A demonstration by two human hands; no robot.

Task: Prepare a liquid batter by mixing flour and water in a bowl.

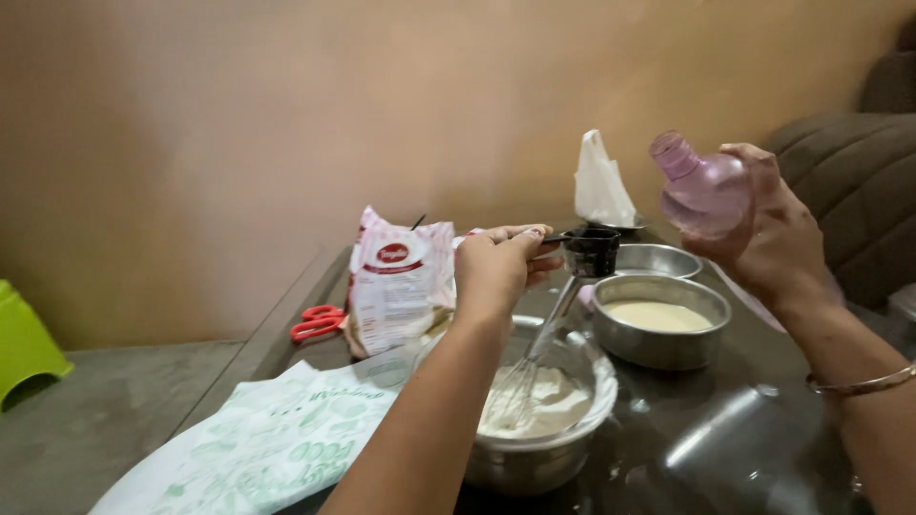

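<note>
A: What does each hand hold?

B: The left hand grips a small black measuring cup; the right hand clasps a tilted pink translucent plastic bottle just beside it.

A: Below?

B: A steel mixing bowl of dry, unmixed white flour with a wire whisk; nothing looks poured yet.

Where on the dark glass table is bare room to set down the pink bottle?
Bare glass table top lies on the near right, below the steel pan of batter and right of the steel mixing bowl. The back, around the red-and-white flour bag and white paper cone, is crowded.
</note>
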